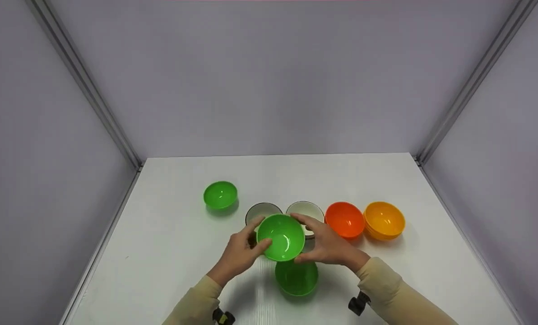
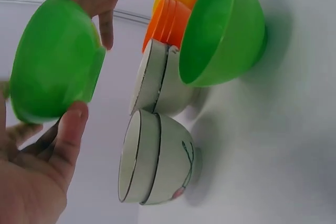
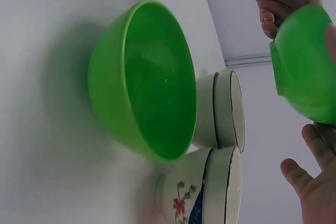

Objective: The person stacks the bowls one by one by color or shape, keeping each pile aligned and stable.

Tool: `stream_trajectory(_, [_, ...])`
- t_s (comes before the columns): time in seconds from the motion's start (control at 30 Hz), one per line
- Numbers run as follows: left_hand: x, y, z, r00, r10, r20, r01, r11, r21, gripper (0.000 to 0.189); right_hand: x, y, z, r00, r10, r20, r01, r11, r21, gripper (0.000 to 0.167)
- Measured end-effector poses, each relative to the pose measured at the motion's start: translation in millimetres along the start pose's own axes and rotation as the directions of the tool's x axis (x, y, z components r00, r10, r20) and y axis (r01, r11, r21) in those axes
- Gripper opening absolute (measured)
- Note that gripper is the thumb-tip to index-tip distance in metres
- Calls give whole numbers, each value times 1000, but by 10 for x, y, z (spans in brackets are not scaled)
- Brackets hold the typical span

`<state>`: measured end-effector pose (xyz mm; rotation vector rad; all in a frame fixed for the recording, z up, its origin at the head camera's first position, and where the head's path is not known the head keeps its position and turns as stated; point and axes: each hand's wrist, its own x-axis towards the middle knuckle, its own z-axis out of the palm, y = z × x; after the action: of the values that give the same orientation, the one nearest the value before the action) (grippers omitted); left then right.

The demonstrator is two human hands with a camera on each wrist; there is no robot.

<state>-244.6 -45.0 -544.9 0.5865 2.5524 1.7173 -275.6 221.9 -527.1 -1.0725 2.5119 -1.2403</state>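
Observation:
Both hands hold a green bowl up above the table, its opening toward the head camera. My left hand grips its left side, the thumb over the rim in the head view. On the right side my right hand has its fingers and thumb spread around the bowl's edge. The left wrist view shows the held bowl's underside with a left fingertip near its base. Below it, a second green bowl stands upright on the table. Behind the hands are two stacks of white bowls, one left and one right, partly hidden in the head view.
A further green bowl sits at the back left. Stacked orange-red bowls and stacked yellow bowls stand side by side to the right. The white table is bounded by grey panels at the back and both sides.

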Motion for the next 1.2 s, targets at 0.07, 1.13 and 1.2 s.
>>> stream_trajectory(0.07, [-7, -30, 14, 996, 12, 89, -14, 1000, 23, 89, -28, 32, -36, 1000, 5, 19, -4, 1000, -7, 104])
stream_trajectory(1.13, [-156, -354, 451, 969, 81, 233, -144, 952, 271, 98, -386, 360, 94, 973, 129, 191, -73, 958, -277, 114])
stream_trajectory(1.2, [-169, -364, 478, 970, 64, 236, -130, 952, 279, 98, -412, 372, 112, 971, 139, 193, -81, 957, -279, 114])
